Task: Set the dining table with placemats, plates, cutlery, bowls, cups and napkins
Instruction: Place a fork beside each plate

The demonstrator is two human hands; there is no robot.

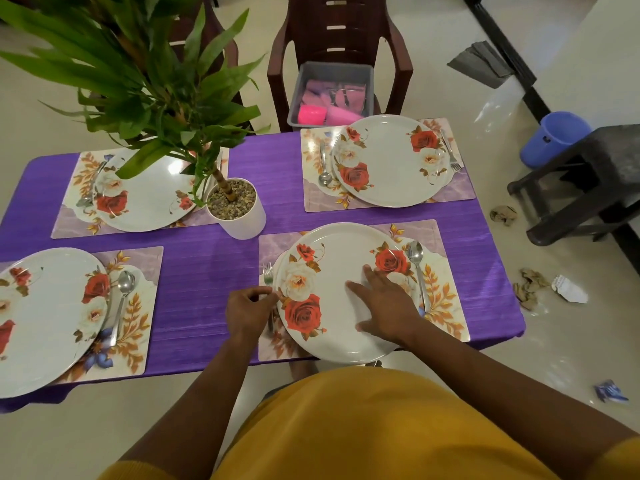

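Note:
A white plate with red roses (pixel 332 258) lies on the near right placemat (pixel 446 299). My right hand (pixel 384 306) rests flat on this plate with straight fingers. My left hand (pixel 247 308) pinches a fork (pixel 267 273) at the plate's left edge. A spoon (pixel 417 268) lies to the right of the plate. Three other placemats each carry a rose plate: near left (pixel 45 317), far left (pixel 145 199), far right (pixel 391 161). Cutlery lies beside these plates.
A potted plant in a white pot (pixel 239 216) stands mid-table on the purple cloth (pixel 207 258). A grey bin (pixel 332 95) with pink cups and napkins sits on a brown chair (pixel 343 32) beyond the table. A dark stool (pixel 595 181), blue bucket (pixel 554 136) and paper scraps are on the floor at right.

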